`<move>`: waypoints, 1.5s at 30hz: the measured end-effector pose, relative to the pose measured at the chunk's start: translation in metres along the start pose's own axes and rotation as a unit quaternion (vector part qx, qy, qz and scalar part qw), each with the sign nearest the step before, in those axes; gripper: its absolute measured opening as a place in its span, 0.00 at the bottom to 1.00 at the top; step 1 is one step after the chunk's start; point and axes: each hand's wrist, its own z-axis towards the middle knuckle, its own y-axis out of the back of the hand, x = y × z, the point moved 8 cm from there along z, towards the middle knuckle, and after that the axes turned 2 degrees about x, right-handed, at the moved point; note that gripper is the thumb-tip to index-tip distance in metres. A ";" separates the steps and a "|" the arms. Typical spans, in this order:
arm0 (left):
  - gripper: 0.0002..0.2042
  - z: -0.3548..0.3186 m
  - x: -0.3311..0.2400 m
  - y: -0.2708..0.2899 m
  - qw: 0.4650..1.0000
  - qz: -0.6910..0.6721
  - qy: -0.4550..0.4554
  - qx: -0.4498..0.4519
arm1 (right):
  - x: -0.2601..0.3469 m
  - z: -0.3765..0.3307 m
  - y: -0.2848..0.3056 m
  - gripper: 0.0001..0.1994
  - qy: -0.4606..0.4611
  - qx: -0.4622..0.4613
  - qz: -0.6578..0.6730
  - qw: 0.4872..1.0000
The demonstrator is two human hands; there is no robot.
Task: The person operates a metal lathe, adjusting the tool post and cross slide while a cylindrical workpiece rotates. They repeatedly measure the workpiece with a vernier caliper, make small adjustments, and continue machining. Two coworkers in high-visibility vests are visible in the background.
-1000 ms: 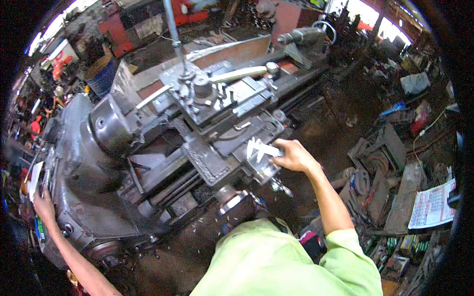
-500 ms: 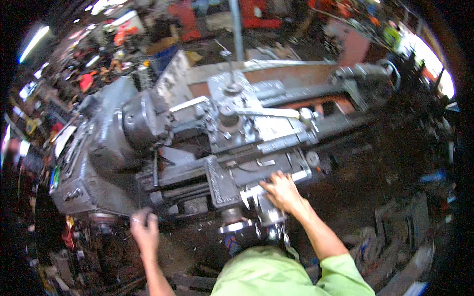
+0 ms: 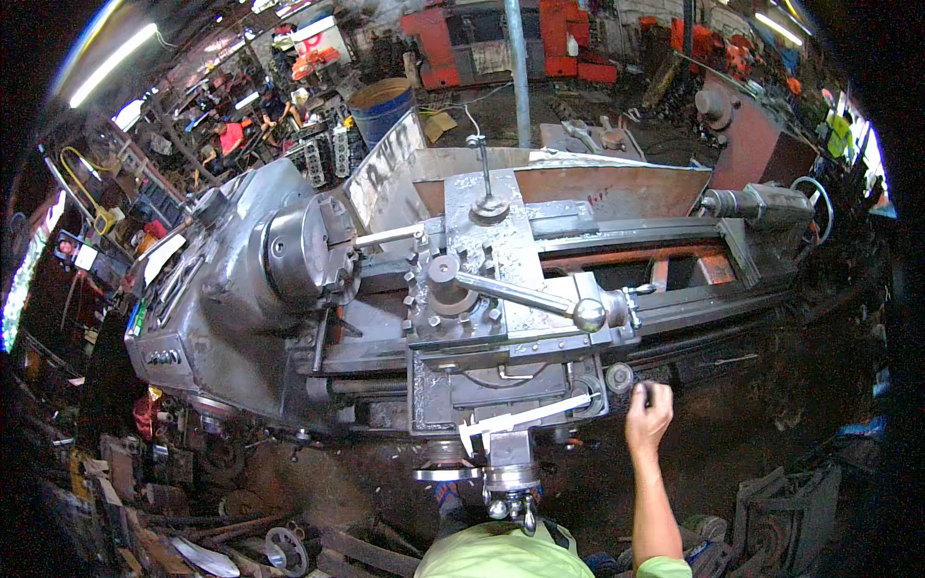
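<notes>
My right hand (image 3: 649,412) is at the right end of the lathe carriage, just below a round knob (image 3: 620,377). Its fingers are curled closed around something small and dark that I cannot make out. My left hand is out of view. A silver caliper (image 3: 530,416) lies slantwise across the front of the carriage, above the cross-slide handwheel (image 3: 512,479). Over it stands the tool post (image 3: 449,289) with its long ball-ended lever (image 3: 520,294). At the left, a thin rod (image 3: 388,236) reaches from the chuck (image 3: 301,249) toward the tool post.
The headstock (image 3: 222,279) fills the left side, and the tailstock (image 3: 766,205) sits at the far right of the bed. A metal chip tray (image 3: 617,180) runs behind. Scrap parts and a metal wheel (image 3: 286,551) litter the floor. People are at work in the far background.
My right hand has left the caliper and moved right, to the carriage's end. The caliper stays on the carriage. My left hand has gone out of view. The view has shifted and sharpened.
</notes>
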 end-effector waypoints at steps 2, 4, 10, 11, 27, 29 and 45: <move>0.32 0.001 0.012 -0.010 0.999 -0.003 0.034 0.016 | -0.076 0.010 -0.013 0.10 -0.098 0.056 -0.126 0.986; 0.33 -0.001 -0.008 -0.005 1.000 -0.013 0.026 0.011 | -0.136 0.001 -0.035 0.22 -0.168 0.143 -0.260 0.940; 0.30 -0.053 -0.166 0.074 0.954 -0.085 -0.261 -0.122 | -0.207 0.008 -0.080 0.19 -0.350 0.270 -0.134 0.887; 0.27 -0.060 -0.187 0.084 0.958 -0.075 -0.259 -0.098 | -0.199 0.020 -0.081 0.18 -0.314 0.251 -0.118 0.908; 0.16 -0.129 -0.398 0.119 0.845 0.311 -0.415 -0.133 | -0.092 -0.176 -0.024 0.18 -0.324 0.306 0.130 0.886; 0.15 -0.118 -0.395 0.114 0.817 0.338 -0.456 -0.100 | -0.060 -0.243 -0.043 0.20 -0.421 0.399 0.151 0.801; 0.21 -0.050 -0.377 0.119 0.823 0.271 -0.499 0.022 | 0.114 -0.230 -0.008 0.18 -0.370 0.403 -0.044 0.836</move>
